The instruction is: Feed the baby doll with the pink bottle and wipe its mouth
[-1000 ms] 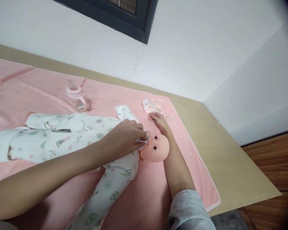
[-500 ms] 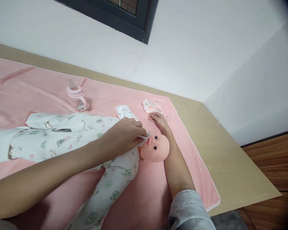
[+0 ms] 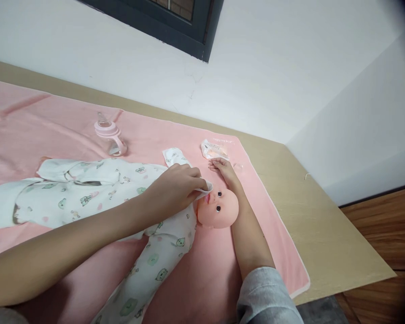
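Note:
A baby doll lies on its back on a pink mat, wearing a white suit printed with green and pink figures. My left hand is closed, pinching a small white cloth at the doll's mouth and chin. Past the top of the doll's head stretches my right forearm. My right hand lies on the mat with its fingers extended, close against a clear plastic packet; whether they touch is unclear. No object shows in the right hand.
Beyond the doll's body, a baby bottle with a pink collar and handle stands on the mat. A small clear item lies right of my right hand. The wooden tabletop meets a white wall behind.
My left hand and the cloth have shifted slightly to the right and up at the doll's mouth, and more of the lips shows. My right hand has stayed in place.

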